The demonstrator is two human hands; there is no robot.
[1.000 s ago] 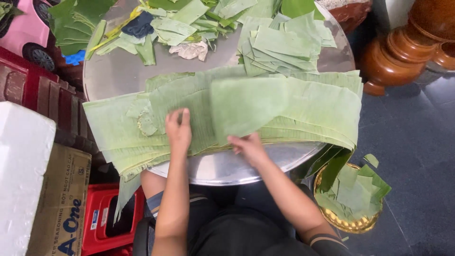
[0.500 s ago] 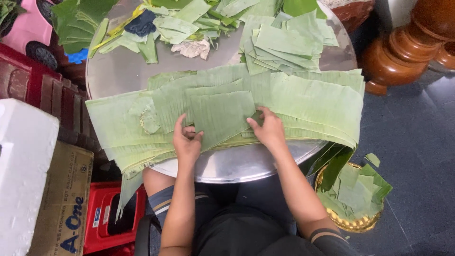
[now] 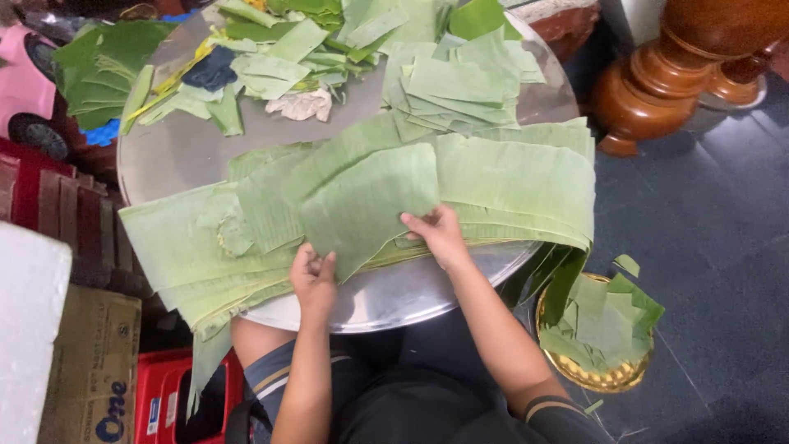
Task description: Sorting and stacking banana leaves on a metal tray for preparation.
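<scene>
A wide stack of long green banana leaves (image 3: 509,177) lies across the near half of a round metal tray table (image 3: 411,292). On top of it sits a smaller torn leaf piece (image 3: 366,205). My left hand (image 3: 314,278) grips the lower left edge of that piece. My right hand (image 3: 440,234) holds its lower right edge, fingers curled on the leaf. Both hands rest at the table's near rim.
A pile of cut leaf squares (image 3: 460,86) and leaf scraps (image 3: 279,49) lie at the back. A gold bowl of trimmings (image 3: 600,329) sits on the dark floor. A wooden pedestal (image 3: 657,74), red crate (image 3: 177,390), cardboard box (image 3: 90,370), white foam block (image 3: 29,329) surround.
The top leaf piece has been pulled away from the stack and slid toward me. My hands moved apart to its lower corners, the left one downward.
</scene>
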